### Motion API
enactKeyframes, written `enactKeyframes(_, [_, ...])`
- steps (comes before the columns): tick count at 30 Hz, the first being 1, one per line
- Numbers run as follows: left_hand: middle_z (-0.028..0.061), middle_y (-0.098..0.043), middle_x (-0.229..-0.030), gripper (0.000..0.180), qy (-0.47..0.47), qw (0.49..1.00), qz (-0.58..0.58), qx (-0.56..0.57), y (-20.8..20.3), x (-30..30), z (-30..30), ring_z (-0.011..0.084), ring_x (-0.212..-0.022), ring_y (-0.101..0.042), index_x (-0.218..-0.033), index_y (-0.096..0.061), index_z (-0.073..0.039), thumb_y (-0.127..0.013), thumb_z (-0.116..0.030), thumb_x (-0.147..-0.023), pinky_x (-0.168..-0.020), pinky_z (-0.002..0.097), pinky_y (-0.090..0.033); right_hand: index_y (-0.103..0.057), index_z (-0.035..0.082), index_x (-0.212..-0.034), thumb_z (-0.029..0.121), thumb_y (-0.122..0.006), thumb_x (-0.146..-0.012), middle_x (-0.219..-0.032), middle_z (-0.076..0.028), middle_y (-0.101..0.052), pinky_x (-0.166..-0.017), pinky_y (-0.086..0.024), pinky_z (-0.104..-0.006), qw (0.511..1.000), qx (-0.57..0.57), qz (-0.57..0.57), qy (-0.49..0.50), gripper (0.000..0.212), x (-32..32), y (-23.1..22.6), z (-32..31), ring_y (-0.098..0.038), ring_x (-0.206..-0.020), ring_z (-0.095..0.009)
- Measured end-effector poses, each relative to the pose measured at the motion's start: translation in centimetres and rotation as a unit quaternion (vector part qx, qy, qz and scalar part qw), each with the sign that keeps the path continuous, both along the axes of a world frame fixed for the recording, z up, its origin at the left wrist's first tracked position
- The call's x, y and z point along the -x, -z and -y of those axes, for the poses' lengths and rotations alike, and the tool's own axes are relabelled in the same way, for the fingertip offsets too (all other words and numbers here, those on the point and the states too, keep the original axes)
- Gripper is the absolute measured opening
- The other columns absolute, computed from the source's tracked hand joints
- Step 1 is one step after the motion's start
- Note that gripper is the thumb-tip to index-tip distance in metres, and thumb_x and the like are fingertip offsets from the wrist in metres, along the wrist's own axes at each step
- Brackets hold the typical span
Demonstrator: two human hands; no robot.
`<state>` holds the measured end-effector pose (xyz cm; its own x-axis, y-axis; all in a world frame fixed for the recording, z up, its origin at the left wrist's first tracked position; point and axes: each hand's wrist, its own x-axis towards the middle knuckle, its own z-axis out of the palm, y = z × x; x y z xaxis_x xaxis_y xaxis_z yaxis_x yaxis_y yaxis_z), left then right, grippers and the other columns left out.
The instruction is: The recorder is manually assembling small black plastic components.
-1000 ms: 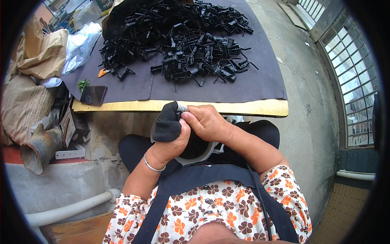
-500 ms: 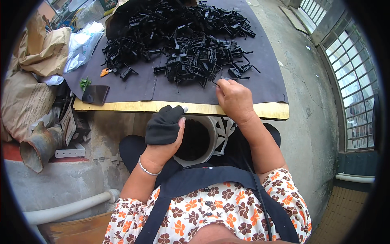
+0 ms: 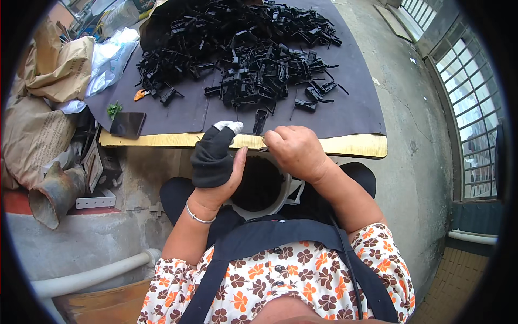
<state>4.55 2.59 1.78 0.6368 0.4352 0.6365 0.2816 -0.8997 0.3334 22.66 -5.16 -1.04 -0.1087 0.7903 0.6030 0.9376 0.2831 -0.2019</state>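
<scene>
My left hand (image 3: 216, 159) is at the table's front edge, in a black glove with white fingertips and a bare thumb. Its fingers are extended and the thumb stands apart, with nothing visible between them. Just to its right, my right hand (image 3: 297, 151) is bare and closed. A thin dark tip pokes out of its pinch; the rest is hidden by the fingers. One black plastic part (image 3: 260, 121) lies on the dark mat (image 3: 183, 116) between the hands. Beyond it spreads a large heap of similar black parts (image 3: 253, 73), and another loose part (image 3: 306, 106) lies by the heap's near side.
Below the table's yellow edge (image 3: 345, 144), a pale bucket (image 3: 283, 197) with dark contents stands between my knees. A phone (image 3: 128, 125), a green sprig (image 3: 114, 110) and an orange item (image 3: 141, 95) lie at the mat's left. Paper sacks (image 3: 62, 70) crowd the left side; a barred window (image 3: 469, 108) is right.
My right hand has come left and nearer from the heap's edge. My left hand's fingers have straightened and its thumb has moved away. A black part now lies between the hands.
</scene>
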Motion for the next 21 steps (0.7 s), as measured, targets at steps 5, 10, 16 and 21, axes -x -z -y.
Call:
enactKeyframes(5, [0.0186, -0.066, -0.097, 0.035, 0.047, 0.982, -0.052, 0.175, 0.6, -0.3, -0.2, 0.0341, -0.081, -0.064, -0.116, -0.055, 0.005, -0.061, -0.007, -0.085, -0.074, 0.0391, -0.049, -0.052, 0.009, -0.074, 0.012, -0.061, -0.074, -0.064, -0.003, -0.051, -0.054, -0.047, -0.0328, 0.991, -0.037, 0.038, -0.123, 0.01, 1.3, -0.6, 0.3, -0.056, -0.058, -0.021])
enactKeyframes(10, [0.0102, -0.065, -0.096, 0.025, 0.041, 0.847, -0.006, 0.529, -0.9, 0.1, 0.8, 0.0123, -0.075, -0.058, -0.114, -0.055, 0.007, -0.052, -0.001, -0.09, -0.071, 0.0269, -0.049, -0.054, 0.006, -0.075, 0.011, -0.068, -0.076, -0.064, -0.005, -0.053, -0.05, -0.044, -0.0322, 0.964, 0.021, -0.203, -0.169, 0.015, 1.4, -1.0, 0.3, -0.056, -0.056, -0.02])
enactKeyframes(16, [0.0069, -0.065, -0.085, 0.036, 0.158, 0.846, 0.032, 0.508, 0.0, 0.1, 1.4, 0.0072, -0.068, -0.057, -0.122, -0.049, 0.005, -0.055, -0.004, -0.088, -0.063, 0.0222, -0.048, -0.055, 0.002, -0.075, 0.009, -0.062, -0.085, -0.061, 0.004, -0.046, -0.048, -0.034, -0.0229, 0.836, 0.177, -0.514, -0.079, 0.014, 2.1, -1.2, 0.6, -0.04, -0.055, -0.003])
enactKeyframes(21, [0.0051, -0.065, -0.081, 0.035, 0.099, 0.886, 0.077, 0.446, 0.7, -0.4, 1.5, 0.0066, -0.067, -0.057, -0.12, -0.051, 0.005, -0.055, -0.004, -0.087, -0.064, 0.0224, -0.048, -0.054, 0.002, -0.076, 0.015, -0.061, -0.089, -0.061, 0.003, -0.046, -0.049, -0.035, -0.0245, 0.835, 0.192, -0.507, -0.091, 0.02, 1.7, -1.3, 0.4, -0.04, -0.057, -0.004])
